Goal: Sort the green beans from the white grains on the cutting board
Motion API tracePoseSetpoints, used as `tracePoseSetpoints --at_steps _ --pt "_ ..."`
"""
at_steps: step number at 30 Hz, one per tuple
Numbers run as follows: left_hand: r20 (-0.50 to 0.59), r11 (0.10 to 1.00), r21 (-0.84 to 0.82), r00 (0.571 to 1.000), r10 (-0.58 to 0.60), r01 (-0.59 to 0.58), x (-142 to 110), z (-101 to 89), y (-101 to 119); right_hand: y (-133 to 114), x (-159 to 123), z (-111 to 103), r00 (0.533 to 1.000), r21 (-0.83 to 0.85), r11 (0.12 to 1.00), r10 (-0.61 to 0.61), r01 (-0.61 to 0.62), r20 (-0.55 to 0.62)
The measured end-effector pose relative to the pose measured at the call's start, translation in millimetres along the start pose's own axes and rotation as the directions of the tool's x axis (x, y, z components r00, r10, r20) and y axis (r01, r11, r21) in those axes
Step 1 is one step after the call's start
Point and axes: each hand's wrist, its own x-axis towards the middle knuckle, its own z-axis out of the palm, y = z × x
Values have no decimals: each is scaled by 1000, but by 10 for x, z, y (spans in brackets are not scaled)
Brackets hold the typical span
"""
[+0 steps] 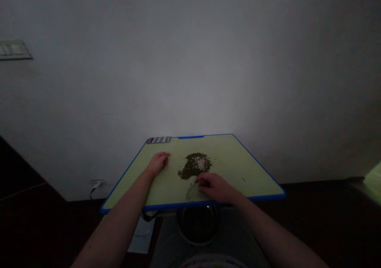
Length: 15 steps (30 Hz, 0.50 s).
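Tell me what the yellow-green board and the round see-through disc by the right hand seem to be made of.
The yellow-green board looks like smooth, low-sheen plastic, with a moulded-looking blue rim. The round disc looks like clear plastic or possibly glass, since the board shows through it; the dim light leaves this open.

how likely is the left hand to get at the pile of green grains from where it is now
Probably yes: the left hand rests on the board close beside the pile of green grains, with nothing between them. The right hand is at the pile's near side, not in the way.
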Motion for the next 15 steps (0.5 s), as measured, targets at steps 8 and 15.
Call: tracePoseSetpoints --at_steps 8,15 --pt "14 998 56 1000 23 -24 14 -23 -31 48 -20 -8 1000 3 1000 1 -1 -9" --pt "3 1000 30 1000 -1 0 11 -13 -36 75 -72 -35 999 33 999 11 -10 -34"
